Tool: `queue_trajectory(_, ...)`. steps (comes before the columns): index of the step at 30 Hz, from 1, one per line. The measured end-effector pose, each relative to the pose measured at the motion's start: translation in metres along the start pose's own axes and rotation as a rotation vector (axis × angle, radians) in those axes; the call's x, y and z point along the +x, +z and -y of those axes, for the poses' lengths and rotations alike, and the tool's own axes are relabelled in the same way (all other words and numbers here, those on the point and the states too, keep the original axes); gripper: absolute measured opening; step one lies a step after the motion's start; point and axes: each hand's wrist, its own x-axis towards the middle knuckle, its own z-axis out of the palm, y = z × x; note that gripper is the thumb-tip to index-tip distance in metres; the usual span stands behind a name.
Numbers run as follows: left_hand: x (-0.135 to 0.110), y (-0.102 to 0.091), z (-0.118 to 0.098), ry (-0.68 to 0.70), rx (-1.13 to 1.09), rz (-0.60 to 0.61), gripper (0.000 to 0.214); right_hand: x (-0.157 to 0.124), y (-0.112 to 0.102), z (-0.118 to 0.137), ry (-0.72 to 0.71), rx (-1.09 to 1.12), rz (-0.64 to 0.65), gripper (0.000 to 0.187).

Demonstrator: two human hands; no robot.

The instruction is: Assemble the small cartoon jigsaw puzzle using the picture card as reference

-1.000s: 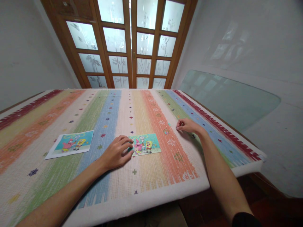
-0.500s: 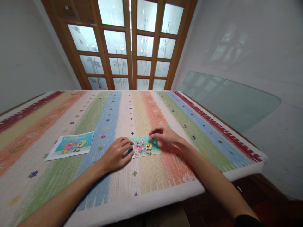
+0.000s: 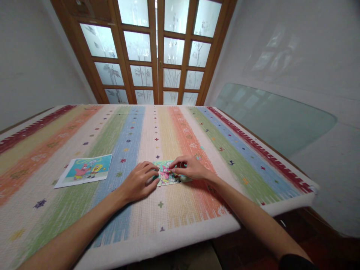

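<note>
A small jigsaw puzzle (image 3: pixel 168 181) with a cartoon picture in green, pink and yellow lies on the striped tablecloth in front of me. Along its left edge, my left hand (image 3: pixel 143 180) rests with curled fingers and thumb against it, holding it. Over the puzzle's upper middle is my right hand (image 3: pixel 188 167), thumb and forefinger pinched on a small pink puzzle piece (image 3: pixel 170 171), which is mostly hidden by the fingertips. That hand also covers the right part of the picture. To the left lies a printed sheet (image 3: pixel 87 170) showing a similar cartoon scene.
The striped tablecloth (image 3: pixel 126 221) covers a wide table with its front edge near me. A small teal bit (image 3: pixel 201 148) lies beyond my right hand. Wooden doors with frosted panes (image 3: pixel 157 56) stand behind, and a glass panel (image 3: pixel 275 112) leans by the right wall.
My right hand has moved left and slightly down, from the puzzle's upper right edge to over its middle, with the pink piece. The left hand stays at the left edge.
</note>
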Motion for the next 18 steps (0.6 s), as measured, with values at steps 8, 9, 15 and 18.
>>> queue_trajectory(8, 0.000, 0.000, 0.000, -0.008, -0.002, 0.004, 0.012, -0.001, 0.007, 0.000, -0.068, -0.083, 0.021, 0.012)
queue_trajectory(9, 0.000, 0.000, 0.000, -0.009, -0.002, 0.005, 0.012, -0.001, 0.009, 0.000, -0.080, -0.087, 0.016, 0.012)
queue_trajectory(15, 0.001, -0.002, -0.003, -0.003, -0.014, -0.008, 0.013, -0.001, 0.021, -0.004, -0.156, -0.109, 0.008, 0.011)
queue_trajectory(18, 0.002, -0.003, -0.005, -0.004, -0.029, -0.018, 0.015, -0.001, 0.027, -0.007, -0.208, -0.151, -0.002, 0.010)
